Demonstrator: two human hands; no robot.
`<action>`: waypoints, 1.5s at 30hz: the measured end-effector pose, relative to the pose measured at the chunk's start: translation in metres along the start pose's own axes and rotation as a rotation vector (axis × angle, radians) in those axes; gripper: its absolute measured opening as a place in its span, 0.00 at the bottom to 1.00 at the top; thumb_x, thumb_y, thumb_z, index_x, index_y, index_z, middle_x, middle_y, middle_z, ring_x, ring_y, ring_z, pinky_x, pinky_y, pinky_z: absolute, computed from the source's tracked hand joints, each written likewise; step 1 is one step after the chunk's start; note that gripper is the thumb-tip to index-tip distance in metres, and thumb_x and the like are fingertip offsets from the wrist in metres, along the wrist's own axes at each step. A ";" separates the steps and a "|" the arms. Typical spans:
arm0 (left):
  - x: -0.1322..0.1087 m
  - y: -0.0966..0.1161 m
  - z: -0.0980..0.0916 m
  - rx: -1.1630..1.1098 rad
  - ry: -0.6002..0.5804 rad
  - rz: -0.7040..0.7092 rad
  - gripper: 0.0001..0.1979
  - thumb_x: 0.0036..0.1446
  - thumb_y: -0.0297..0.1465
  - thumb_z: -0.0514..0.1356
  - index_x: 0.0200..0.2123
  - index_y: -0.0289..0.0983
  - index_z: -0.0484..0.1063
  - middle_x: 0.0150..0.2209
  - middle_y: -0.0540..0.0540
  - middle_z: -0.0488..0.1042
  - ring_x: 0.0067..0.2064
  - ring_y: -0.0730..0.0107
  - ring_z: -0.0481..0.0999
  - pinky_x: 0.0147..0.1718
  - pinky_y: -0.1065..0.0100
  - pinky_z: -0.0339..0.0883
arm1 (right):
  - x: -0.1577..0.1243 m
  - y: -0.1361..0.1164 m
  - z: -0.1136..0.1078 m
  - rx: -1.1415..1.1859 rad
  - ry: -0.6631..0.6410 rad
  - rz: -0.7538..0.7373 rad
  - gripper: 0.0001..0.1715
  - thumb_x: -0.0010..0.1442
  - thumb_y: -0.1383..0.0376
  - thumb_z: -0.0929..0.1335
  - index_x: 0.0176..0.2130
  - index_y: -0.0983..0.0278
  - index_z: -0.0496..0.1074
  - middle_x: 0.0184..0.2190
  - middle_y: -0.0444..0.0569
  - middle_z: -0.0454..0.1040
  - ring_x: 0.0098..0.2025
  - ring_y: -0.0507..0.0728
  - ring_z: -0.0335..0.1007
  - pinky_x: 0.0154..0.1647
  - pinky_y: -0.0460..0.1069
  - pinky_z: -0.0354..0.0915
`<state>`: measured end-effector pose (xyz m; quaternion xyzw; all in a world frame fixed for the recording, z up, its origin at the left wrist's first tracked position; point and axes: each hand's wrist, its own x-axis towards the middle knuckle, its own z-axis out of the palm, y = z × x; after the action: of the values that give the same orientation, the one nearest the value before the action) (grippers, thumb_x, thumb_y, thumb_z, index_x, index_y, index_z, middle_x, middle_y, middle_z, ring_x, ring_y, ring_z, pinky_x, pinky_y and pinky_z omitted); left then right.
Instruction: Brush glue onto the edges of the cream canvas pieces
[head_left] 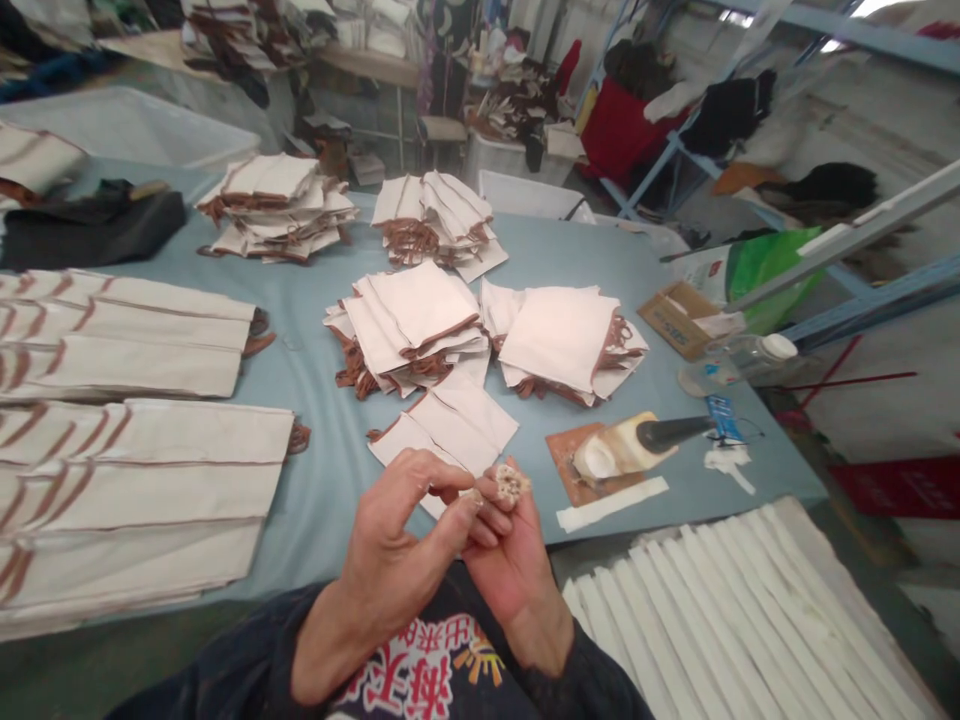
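Note:
Above the table's near edge my two hands are close together. The thumb and forefinger of my left hand (405, 535) come together at the fingertips of my right hand; anything between them is too small to make out. My right hand (517, 560) is turned palm up with its fingers curled in. A pale, lumpy, speckled crust (509, 484) shows at its fingertips; I cannot tell whether it is held or stuck on. Just beyond lies a cream fabric piece with brown edging (457, 425), partly hidden by my hands.
Stacks of cream fabric pieces (416, 310), (559, 335) stand on the blue-green table (292, 350). Longer folded pieces (142, 480) lie left. To the right are a dark-handled glue container (600, 460) on a brown board, a white strip (611, 503), a cardboard box (679, 315) and a jar (750, 355).

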<state>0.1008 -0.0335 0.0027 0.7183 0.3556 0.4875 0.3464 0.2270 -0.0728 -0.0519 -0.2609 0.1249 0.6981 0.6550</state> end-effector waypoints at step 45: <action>-0.114 -0.167 -0.020 0.280 -0.486 -0.968 0.34 0.58 0.63 0.54 0.35 0.42 0.86 0.28 0.48 0.83 0.29 0.58 0.81 0.30 0.66 0.78 | 0.044 -0.215 -0.215 -1.196 1.023 -1.086 0.24 0.71 0.46 0.70 0.41 0.65 0.76 0.33 0.44 0.78 0.33 0.54 0.76 0.41 0.53 0.75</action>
<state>0.0219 -0.0429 -0.1841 0.6040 0.6161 0.0414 0.5039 0.4803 -0.1221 -0.2182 -0.8481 -0.1198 0.0484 0.5138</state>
